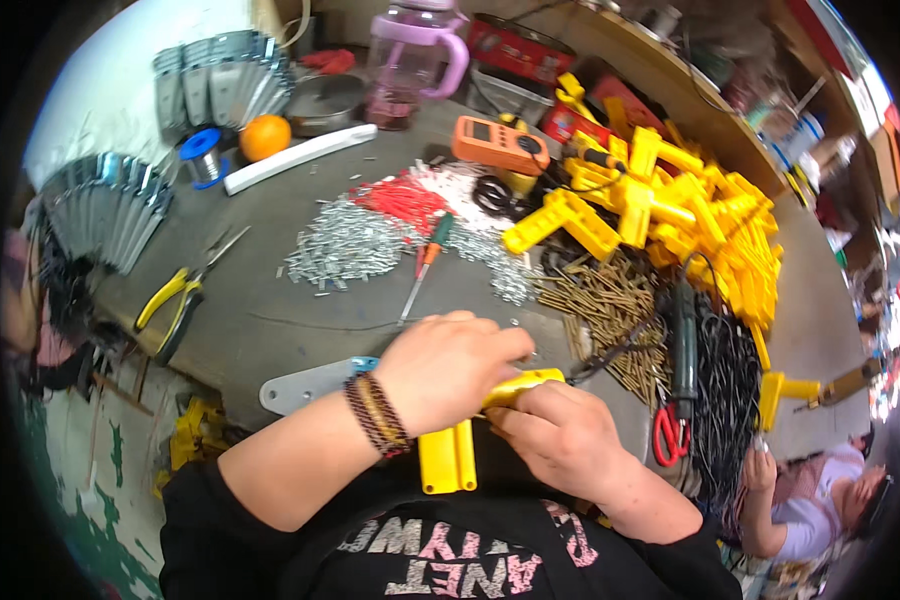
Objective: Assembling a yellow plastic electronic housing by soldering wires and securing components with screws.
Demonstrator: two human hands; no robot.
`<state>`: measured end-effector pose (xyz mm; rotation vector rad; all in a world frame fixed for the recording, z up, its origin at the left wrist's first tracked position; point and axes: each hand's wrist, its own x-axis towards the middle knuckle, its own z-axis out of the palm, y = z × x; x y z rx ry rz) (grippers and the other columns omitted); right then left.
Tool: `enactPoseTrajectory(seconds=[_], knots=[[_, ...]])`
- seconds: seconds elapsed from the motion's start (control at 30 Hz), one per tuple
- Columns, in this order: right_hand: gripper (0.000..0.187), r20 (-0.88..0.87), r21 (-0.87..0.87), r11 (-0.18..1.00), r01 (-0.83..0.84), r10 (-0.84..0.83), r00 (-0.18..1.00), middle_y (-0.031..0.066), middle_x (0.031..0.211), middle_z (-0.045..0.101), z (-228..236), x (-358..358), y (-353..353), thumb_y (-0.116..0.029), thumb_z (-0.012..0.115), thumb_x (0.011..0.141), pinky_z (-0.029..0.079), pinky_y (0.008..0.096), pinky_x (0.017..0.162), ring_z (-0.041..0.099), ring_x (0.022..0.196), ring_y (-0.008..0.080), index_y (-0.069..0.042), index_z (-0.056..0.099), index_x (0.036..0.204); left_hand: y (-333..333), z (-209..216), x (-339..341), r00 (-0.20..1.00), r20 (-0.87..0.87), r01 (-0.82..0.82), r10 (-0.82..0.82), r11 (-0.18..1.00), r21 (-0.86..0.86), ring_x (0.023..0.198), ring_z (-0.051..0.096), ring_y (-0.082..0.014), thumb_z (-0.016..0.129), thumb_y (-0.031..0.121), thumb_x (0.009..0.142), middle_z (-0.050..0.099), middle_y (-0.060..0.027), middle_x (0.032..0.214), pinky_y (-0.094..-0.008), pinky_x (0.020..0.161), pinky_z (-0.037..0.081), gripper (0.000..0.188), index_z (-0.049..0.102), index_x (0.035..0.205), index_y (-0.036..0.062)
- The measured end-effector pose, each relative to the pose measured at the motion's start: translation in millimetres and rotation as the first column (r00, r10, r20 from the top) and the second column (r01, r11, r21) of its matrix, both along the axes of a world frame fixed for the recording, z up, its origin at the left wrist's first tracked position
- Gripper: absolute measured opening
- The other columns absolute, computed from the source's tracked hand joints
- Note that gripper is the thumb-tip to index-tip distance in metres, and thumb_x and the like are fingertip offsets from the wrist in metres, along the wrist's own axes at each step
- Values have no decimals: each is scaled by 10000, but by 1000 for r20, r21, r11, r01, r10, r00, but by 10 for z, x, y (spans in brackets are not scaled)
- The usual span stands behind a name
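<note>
A yellow T-shaped plastic housing (pixel 448 462) hangs at the bench's front edge, close to my body. My left hand (pixel 448 365), with a beaded bracelet at the wrist, curls over its far side; the thumb is hidden. Closed round the housing's right arm is my right hand (pixel 562 432), fingers bent. A black cable (pixel 595 365) runs from near that end toward the right. Beside my left wrist lies a flat grey metal plate (pixel 310 388) with a blue part at its end. A screwdriver (pixel 427 262) with a green and orange handle points toward my left hand.
Heaps of silver metal pieces (pixel 345 245), red pieces (pixel 402 203) and brass-coloured screws (pixel 615 315) cover mid-bench. Right are piled yellow housings (pixel 710 215), an electric screwdriver (pixel 683 345) and black cables (pixel 725 420). Left lie pliers (pixel 185 298). A multimeter (pixel 500 145) stands behind. Another person (pixel 820 500) sits right.
</note>
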<state>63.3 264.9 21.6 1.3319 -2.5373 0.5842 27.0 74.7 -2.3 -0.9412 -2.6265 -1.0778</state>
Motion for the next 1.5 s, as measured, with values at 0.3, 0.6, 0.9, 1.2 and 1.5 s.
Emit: enactPoseTrajectory(seconds=[0.3, 0.6, 0.9, 1.2, 1.5], knots=[[178, -43, -145, 984, -101, 96, 994, 62, 870, 633, -79, -119, -136, -55, 680, 736, 515, 328, 612, 633, 726, 228, -68, 674, 913, -41, -64, 20, 999, 44, -14, 16, 998, -53, 891, 604, -330, 654, 88, 735, 604, -97, 928, -418, 792, 500, 259, 618, 991, 88], [126, 142, 104, 993, -52, 37, 989, 113, 919, 643, -2, -1257, -789, -167, 639, 836, 518, 417, 768, 636, 889, 312, -78, 678, 914, -1080, 54, 36, 835, 1, -550, 550, 835, -4, 797, 631, -265, 746, 99, 739, 619, -120, 915, -368, 708, 514, 224, 632, 924, 44], [179, -22, 355, 928, -117, 133, 991, 139, 935, 635, -234, -1466, -1165, -160, 634, 834, 509, 414, 789, 637, 917, 300, -38, 605, 961, -1184, -273, -103, 808, -234, -589, 541, 743, -316, 856, 594, -333, 673, 62, 774, 580, -120, 832, -442, 742, 479, 129, 580, 862, 72], [150, 601, -222, 953, -208, 301, 741, 67, 897, 619, 214, -124, -149, -76, 744, 772, 515, 344, 729, 618, 827, 252, -74, 638, 877, -1184, -110, 132, 874, -237, -432, 424, 902, 19, 835, 567, -365, 567, -50, 797, 552, -158, 879, -429, 734, 471, 160, 543, 941, 16], [259, 39, -122, 892, -435, 442, 896, 67, 937, 619, -114, 36, -1, -133, 777, 717, 493, 315, 603, 627, 740, 219, -73, 668, 944, -595, -54, 1075, 971, -189, 159, -147, 986, 51, 814, 620, -238, 682, 107, 753, 605, -83, 893, -333, 704, 517, 222, 623, 945, 14]])
